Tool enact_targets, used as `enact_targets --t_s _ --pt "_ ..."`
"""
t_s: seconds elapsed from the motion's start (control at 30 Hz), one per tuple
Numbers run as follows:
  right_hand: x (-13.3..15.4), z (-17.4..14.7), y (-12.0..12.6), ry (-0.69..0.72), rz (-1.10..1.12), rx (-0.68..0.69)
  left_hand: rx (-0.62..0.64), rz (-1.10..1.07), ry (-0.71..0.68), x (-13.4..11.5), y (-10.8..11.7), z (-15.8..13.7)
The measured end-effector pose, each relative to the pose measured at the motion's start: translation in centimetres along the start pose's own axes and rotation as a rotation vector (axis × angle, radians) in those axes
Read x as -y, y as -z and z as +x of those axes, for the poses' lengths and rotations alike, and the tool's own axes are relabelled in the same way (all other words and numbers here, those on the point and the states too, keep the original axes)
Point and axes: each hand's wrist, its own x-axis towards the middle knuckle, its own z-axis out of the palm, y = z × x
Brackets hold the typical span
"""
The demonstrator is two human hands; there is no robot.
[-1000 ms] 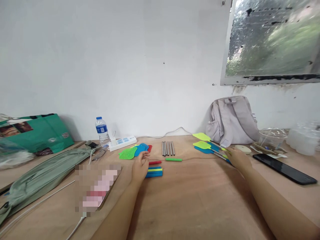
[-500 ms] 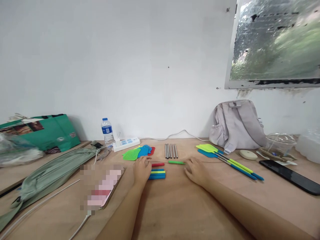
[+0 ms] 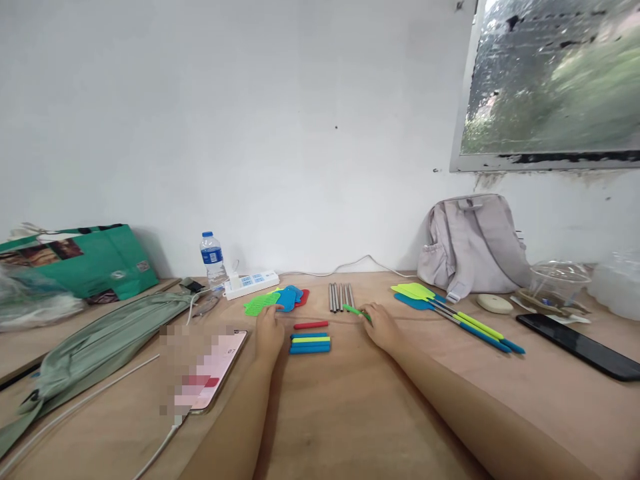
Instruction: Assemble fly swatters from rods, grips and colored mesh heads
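My left hand (image 3: 270, 330) is at the near right edge of a green fly swatter head (image 3: 261, 305), its fingers closed on that edge. Blue (image 3: 287, 299) and red (image 3: 302, 298) swatter heads lie overlapping beside it. In the closed fingers of my right hand (image 3: 381, 325) is a green handle sleeve (image 3: 353, 311), its free end pointing left toward several metal rods (image 3: 341, 297). Between my hands lie a red handle sleeve (image 3: 311, 325) and a row of blue and yellow sleeves (image 3: 310, 343).
Assembled fly swatters (image 3: 470, 322) lie to the right, before a grey backpack (image 3: 467, 247). Further right are a black phone (image 3: 577, 347) and a white case (image 3: 495, 304). On the left are a charging phone (image 3: 220, 373), a green strap bag (image 3: 110, 340), a power strip (image 3: 253, 285) and a water bottle (image 3: 213, 257).
My left hand has moved left from the handle sleeves to the green swatter head. My right hand has taken hold of the green sleeve, now lifted and tilted near the rods.
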Motion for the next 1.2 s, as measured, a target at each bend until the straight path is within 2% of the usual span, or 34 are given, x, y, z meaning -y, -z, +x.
enact_targets --t_s 0.13,0.27,0.37,0.53,0.73,0.87,1.0,1.1,1.2 --pt "-0.7 0.3 0.1 -0.080 0.222 -0.201 0.019 -0.035 -0.025 1.0 -0.4 0.5" --pt "-1.1 0.7 -0.2 -0.157 0.346 -0.286 0.050 -0.071 -0.056 1.3 -0.9 0.5" --pt "-1.0 0.7 -0.2 -0.152 0.442 -0.297 0.067 -0.089 -0.074 1.3 -1.1 0.4" --pt "-0.2 0.4 0.2 -0.061 0.522 -0.245 0.080 -0.109 -0.079 1.2 -1.0 0.3" --pt "0.2 0.1 0.6 0.068 0.479 -0.186 0.083 -0.117 -0.115 0.3 -1.1 0.2" --pt "0.2 -0.1 0.9 0.186 0.399 -0.119 0.100 -0.098 -0.221 -1.6 -1.0 -0.4" --pt "0.3 -0.2 1.0 0.287 0.314 0.043 0.157 -0.062 -0.369 -4.3 -0.6 -1.4" --pt "0.4 -0.2 1.0 0.321 0.275 0.139 0.223 -0.048 -0.431 -6.1 -0.5 -2.2" --pt "0.4 -0.1 1.0 0.317 0.282 0.169 0.298 -0.041 -0.474 -7.4 -0.5 -3.0"
